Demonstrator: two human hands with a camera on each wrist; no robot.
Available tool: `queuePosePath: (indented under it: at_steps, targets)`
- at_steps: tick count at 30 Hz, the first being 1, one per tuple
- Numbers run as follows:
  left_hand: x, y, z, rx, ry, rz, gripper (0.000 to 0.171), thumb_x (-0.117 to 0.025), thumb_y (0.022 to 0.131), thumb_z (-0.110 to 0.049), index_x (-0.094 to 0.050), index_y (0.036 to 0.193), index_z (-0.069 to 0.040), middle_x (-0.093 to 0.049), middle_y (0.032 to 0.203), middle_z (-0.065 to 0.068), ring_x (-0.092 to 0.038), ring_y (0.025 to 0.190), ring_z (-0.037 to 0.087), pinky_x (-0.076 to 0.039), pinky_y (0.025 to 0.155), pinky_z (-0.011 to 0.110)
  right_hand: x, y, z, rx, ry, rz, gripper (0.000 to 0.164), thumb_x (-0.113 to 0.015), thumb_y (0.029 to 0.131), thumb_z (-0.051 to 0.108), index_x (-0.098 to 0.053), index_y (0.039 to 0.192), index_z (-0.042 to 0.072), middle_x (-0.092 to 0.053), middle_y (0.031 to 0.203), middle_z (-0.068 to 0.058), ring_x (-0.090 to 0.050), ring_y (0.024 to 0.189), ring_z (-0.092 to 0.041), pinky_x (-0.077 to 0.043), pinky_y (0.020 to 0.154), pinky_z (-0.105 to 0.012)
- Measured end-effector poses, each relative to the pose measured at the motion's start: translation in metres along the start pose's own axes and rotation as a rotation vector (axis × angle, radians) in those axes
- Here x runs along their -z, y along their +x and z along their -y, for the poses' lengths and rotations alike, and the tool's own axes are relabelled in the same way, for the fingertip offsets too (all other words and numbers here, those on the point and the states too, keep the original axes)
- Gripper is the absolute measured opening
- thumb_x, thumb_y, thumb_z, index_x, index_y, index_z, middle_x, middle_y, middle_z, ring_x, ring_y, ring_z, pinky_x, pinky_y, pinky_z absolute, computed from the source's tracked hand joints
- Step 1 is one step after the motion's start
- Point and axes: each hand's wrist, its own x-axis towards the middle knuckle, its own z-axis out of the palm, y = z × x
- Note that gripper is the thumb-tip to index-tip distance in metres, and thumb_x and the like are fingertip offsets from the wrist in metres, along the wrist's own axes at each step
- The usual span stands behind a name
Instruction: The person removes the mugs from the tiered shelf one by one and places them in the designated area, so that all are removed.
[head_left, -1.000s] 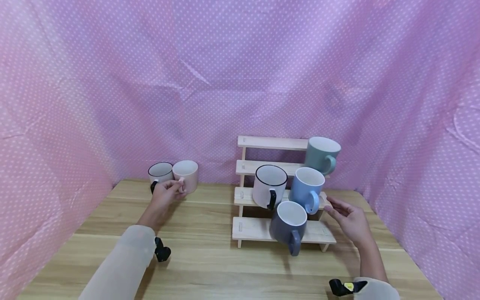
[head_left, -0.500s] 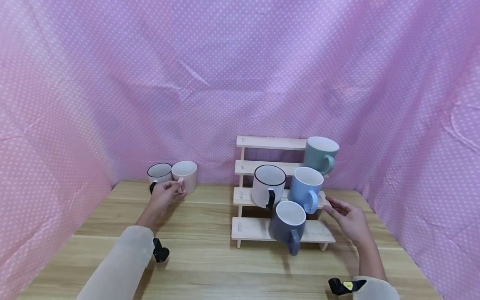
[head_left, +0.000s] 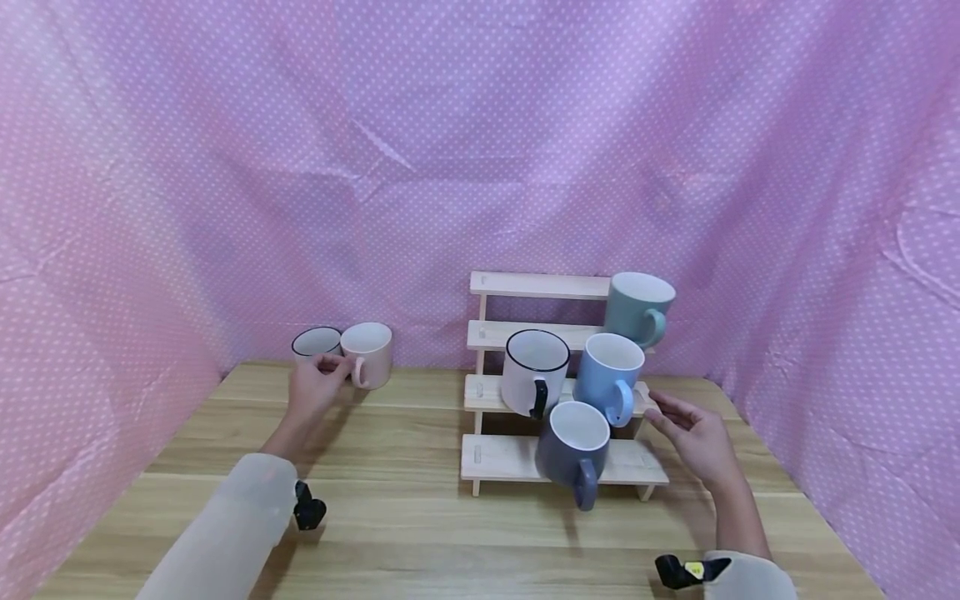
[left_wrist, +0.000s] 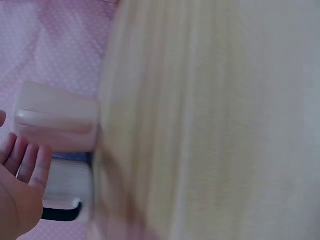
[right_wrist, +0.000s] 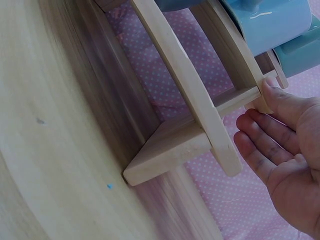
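My left hand (head_left: 313,393) is at the pale pink mug (head_left: 378,365), whose handle now shows uncovered. In the left wrist view its fingers (left_wrist: 30,162) are extended beside the pink mug and hold nothing. A white mug with a black rim and handle (left_wrist: 70,185) stands next to the pink one, partly hidden by that hand. On the right, my right hand (head_left: 703,446) holds the end of a board of the tiered wooden shelf (head_left: 498,458). Its thumb (right_wrist: 282,100) presses the board end, with the fingertips just below.
The shelf bears a grey mug (head_left: 566,458) on the lowest tier, a black-rimmed white mug (head_left: 525,379) and a light blue mug (head_left: 600,379) above, and a green mug (head_left: 630,312) higher up at right. A pink dotted cloth (head_left: 420,208) hangs behind the wooden table (head_left: 405,517).
My left hand has let go of the pink mug's handle and moved slightly left. The pink mug stays where it was. My right hand keeps its place at the shelf.
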Motion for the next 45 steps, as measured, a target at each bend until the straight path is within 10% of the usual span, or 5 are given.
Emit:
queuePosePath:
  at_steps: [7,17,45]
  targets:
    - [0.006,0.013,-0.029,-0.065,0.052,-0.08,0.038,-0.069,0.098,-0.038,-0.07,0.097,0.001,-0.069,0.089,0.011,-0.059,0.077,0.01,-0.047,0.065,0.013,0.001,0.0,0.003,-0.002,-0.002,0.002,0.054,-0.069,0.1,0.03,-0.058,0.14,-0.005,-0.062,0.136,-0.026,-0.056,0.1,0.016,-0.048,0.084,-0.004]
    - [0.004,0.024,-0.068,-0.112,0.043,0.06,0.044,-0.066,0.1,-0.042,-0.067,0.108,0.002,-0.066,0.102,0.015,-0.061,0.09,0.021,-0.049,0.076,0.02,0.004,-0.002,0.002,-0.025,-0.018,0.014,0.056,-0.068,0.1,0.034,-0.057,0.141,-0.003,-0.061,0.138,-0.024,-0.054,0.101,0.018,-0.047,0.083,-0.003]
    - [-0.075,0.019,-0.153,-0.315,-0.019,0.214,0.022,-0.071,0.098,-0.025,-0.07,0.104,-0.004,-0.071,0.097,0.011,-0.066,0.091,0.026,-0.058,0.081,0.039,0.0,-0.002,0.004,-0.036,-0.012,0.01,0.057,-0.069,0.1,0.033,-0.057,0.141,-0.004,-0.061,0.137,-0.025,-0.054,0.099,0.018,-0.047,0.082,-0.003]
